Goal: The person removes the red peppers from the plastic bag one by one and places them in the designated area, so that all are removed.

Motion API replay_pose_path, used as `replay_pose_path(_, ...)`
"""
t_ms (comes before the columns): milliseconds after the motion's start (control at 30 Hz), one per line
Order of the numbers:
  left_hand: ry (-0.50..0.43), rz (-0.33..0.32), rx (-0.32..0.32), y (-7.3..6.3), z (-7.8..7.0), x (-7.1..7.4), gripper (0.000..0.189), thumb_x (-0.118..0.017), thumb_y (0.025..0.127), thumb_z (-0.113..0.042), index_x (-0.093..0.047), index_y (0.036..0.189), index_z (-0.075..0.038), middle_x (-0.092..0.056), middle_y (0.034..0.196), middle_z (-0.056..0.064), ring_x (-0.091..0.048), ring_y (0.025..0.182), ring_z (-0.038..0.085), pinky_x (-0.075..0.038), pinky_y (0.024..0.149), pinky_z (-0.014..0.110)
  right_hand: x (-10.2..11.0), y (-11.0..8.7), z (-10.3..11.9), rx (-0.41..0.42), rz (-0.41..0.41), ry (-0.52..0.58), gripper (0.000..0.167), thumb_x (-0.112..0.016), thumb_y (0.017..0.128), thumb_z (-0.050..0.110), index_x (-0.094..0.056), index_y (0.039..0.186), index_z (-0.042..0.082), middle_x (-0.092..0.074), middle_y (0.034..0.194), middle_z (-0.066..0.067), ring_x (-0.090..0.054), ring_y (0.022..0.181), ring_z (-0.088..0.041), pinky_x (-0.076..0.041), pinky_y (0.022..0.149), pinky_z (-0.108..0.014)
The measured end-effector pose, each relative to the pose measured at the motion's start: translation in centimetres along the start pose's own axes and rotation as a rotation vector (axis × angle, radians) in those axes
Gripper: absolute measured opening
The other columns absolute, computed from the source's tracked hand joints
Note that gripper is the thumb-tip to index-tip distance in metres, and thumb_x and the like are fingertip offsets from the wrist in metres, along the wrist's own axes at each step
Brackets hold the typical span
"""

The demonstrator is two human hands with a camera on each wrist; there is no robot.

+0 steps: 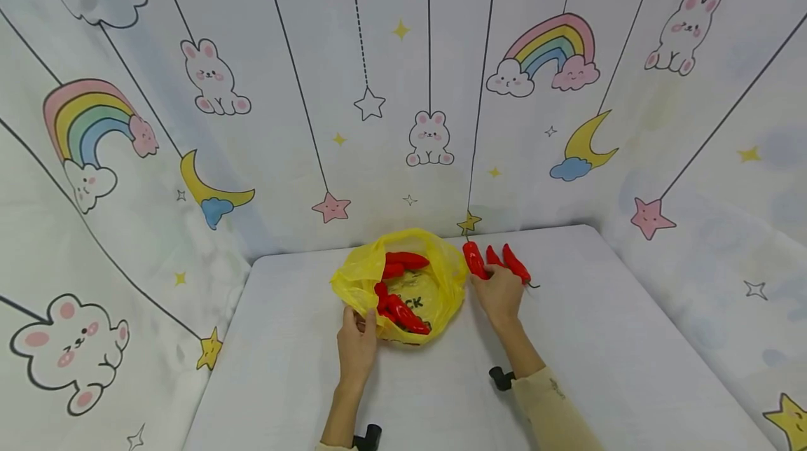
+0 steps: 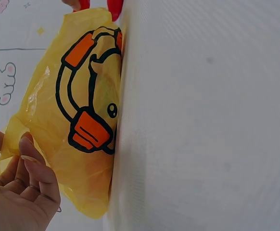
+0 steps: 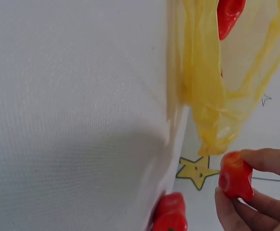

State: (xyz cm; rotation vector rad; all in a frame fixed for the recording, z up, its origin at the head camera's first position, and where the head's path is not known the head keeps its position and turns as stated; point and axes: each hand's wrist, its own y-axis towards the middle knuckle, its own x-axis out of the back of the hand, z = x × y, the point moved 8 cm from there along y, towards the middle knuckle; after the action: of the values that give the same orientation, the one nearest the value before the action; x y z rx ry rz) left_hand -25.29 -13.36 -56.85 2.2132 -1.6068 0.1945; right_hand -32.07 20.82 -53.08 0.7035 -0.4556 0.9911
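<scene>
A yellow plastic bag [image 1: 353,272] stands on the white table with its mouth open upward. Inside it lie several red chili peppers [image 1: 408,316]. My left hand [image 1: 357,347] pinches the bag's near left rim between thumb and fingers; in the left wrist view a cartoon print [image 2: 94,127] shows on the bag's side. Just right of the bag, my right hand [image 1: 502,297] holds another red chili pepper [image 1: 473,260] between thumb and fingertips. The right wrist view shows that pepper [image 3: 236,177] end-on, raised beside the bag's edge.
Two more red chili peppers, one nearer the right hand [image 1: 494,255] and one farther right [image 1: 515,263], lie near the table's back edge. A white cloth backdrop [image 1: 290,157] with cartoon rabbits, stars and rainbows rises behind the table [image 1: 429,402] and along both sides.
</scene>
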Motion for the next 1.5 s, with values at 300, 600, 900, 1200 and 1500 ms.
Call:
replay_pose_path(300,-0.012,0.005,0.002,0.0,0.0,0.0,0.018,-0.061,0.106,-0.025,-0.055,0.109,-0.008,-0.061,0.082,0.003,-0.055,0.070,0.016,-0.048,0.058,0.026,-0.6,0.5,-1.1,-0.016,0.008,0.003,0.045,-0.086,0.086,0.024,-0.075,0.117,-0.006,-0.076,0.101,-0.022,-0.072,0.099,-0.040,-0.059,0.088,-0.053)
replay_pose_path(600,-0.018,0.003,0.009,-0.1,0.0,-0.1,0.019,-0.061,0.107,-0.026,-0.055,0.109,-0.008,-0.061,0.081,0.002,-0.055,0.071,0.016,-0.048,0.059,0.026,-0.8,0.8,-2.2,-0.027,-0.011,-0.010,0.041,-0.085,0.087,0.027,-0.077,0.108,-0.007,-0.076,0.093,-0.021,-0.071,0.092,-0.038,-0.060,0.086,-0.053)
replay_pose_path(900,-0.015,-0.007,-0.003,-0.1,0.0,0.0,0.018,-0.062,0.106,-0.025,-0.056,0.107,-0.009,-0.062,0.082,0.002,-0.056,0.071,0.015,-0.049,0.059,0.026,-0.7,1.0,-2.8,-0.033,-0.016,-0.015,0.036,-0.083,0.087,0.020,-0.076,0.106,-0.010,-0.076,0.092,-0.023,-0.069,0.098,-0.042,-0.057,0.090,-0.056)
replay_pose_path(1200,-0.022,0.003,0.001,-0.3,-0.1,0.0,0.017,-0.061,0.106,-0.025,-0.056,0.109,-0.009,-0.061,0.081,0.002,-0.056,0.071,0.016,-0.048,0.059,0.026,-1.5,1.3,-3.8,-0.071,0.028,-0.040,0.039,-0.083,0.087,0.018,-0.075,0.114,-0.009,-0.075,0.101,-0.023,-0.065,0.104,-0.040,-0.055,0.095,-0.057)
replay_pose_path(1500,-0.018,-0.004,-0.009,-0.2,-0.2,0.1,0.018,-0.061,0.106,-0.026,-0.056,0.109,-0.009,-0.061,0.081,0.001,-0.056,0.071,0.015,-0.049,0.059,0.026,-1.5,1.5,-4.4,-0.080,0.020,-0.103,0.034,-0.080,0.088,0.020,-0.077,0.109,-0.007,-0.076,0.098,-0.021,-0.064,0.102,-0.040,-0.053,0.090,-0.058)
